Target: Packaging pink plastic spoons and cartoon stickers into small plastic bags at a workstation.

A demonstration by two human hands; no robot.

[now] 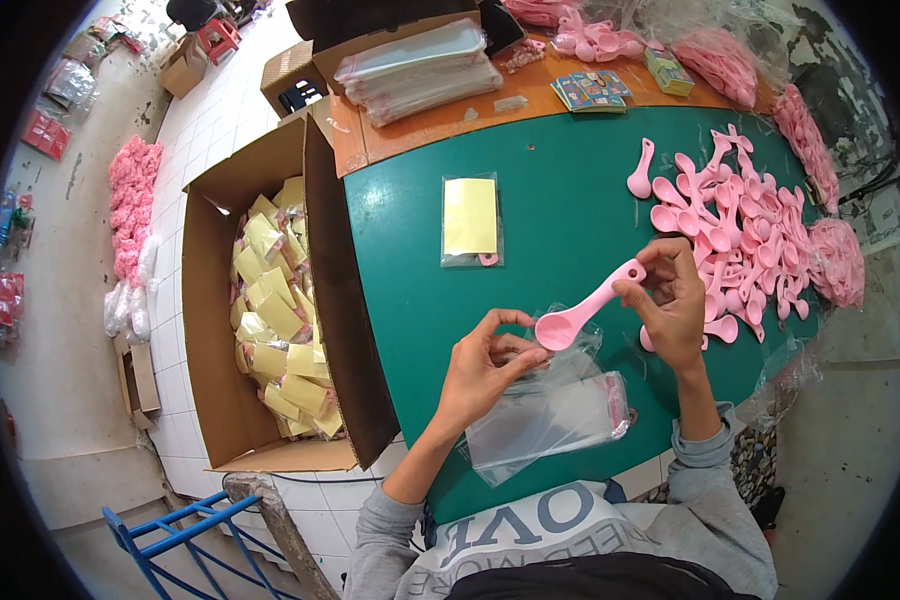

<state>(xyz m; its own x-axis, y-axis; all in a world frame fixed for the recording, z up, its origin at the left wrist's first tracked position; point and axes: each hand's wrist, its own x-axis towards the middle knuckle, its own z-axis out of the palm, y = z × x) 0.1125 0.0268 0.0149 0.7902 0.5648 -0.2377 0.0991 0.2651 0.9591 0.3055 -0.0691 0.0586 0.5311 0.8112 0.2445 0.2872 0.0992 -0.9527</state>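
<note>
Pink plastic spoon (pixel 592 306) hangs over clear bags (pixel 540 432) near on the green table (pixel 400 250), the right hand (pixel 672 300) pinching its handle end, seemingly to present the bowl (pixel 558 331) leftward to the left hand (pixel 490 366), whose narrow pinch holds what I cannot tell.

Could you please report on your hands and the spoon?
Right hand pinching pink spoon by handle end. Left hand at its bowl. Clear bags beneath, nothing visibly blocking.
</note>
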